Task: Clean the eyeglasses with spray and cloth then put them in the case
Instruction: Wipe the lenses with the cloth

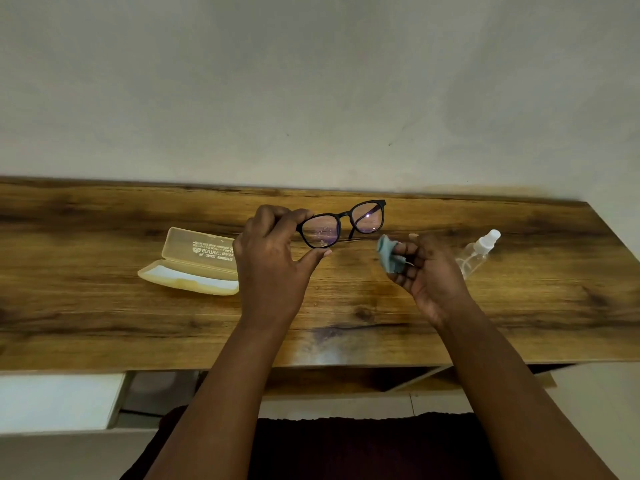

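A wooden table (104, 323) stands against a pale wall (311, 81); a white panel (59, 400) sits below it

**Glasses held up, cloth at the ready**

The left hand (273, 261) pinches a pair of black-framed eyeglasses (341, 223) by the left lens rim, thumb below and fingers above, holding them lifted above a brown wood-grain table (104, 323). Droplets speckle the held lens. Just to the right, apart from the frame, the right hand (429, 275) grips a crumpled pale blue cloth (389, 256) between thumb and fingers. A clear plastic spray bottle with a white cap (479, 252) lies on its side beyond the right hand. Left of the left hand, a translucent cream hard-shell glasses case (194, 265) sits open on the table, its lid printed with white lettering.
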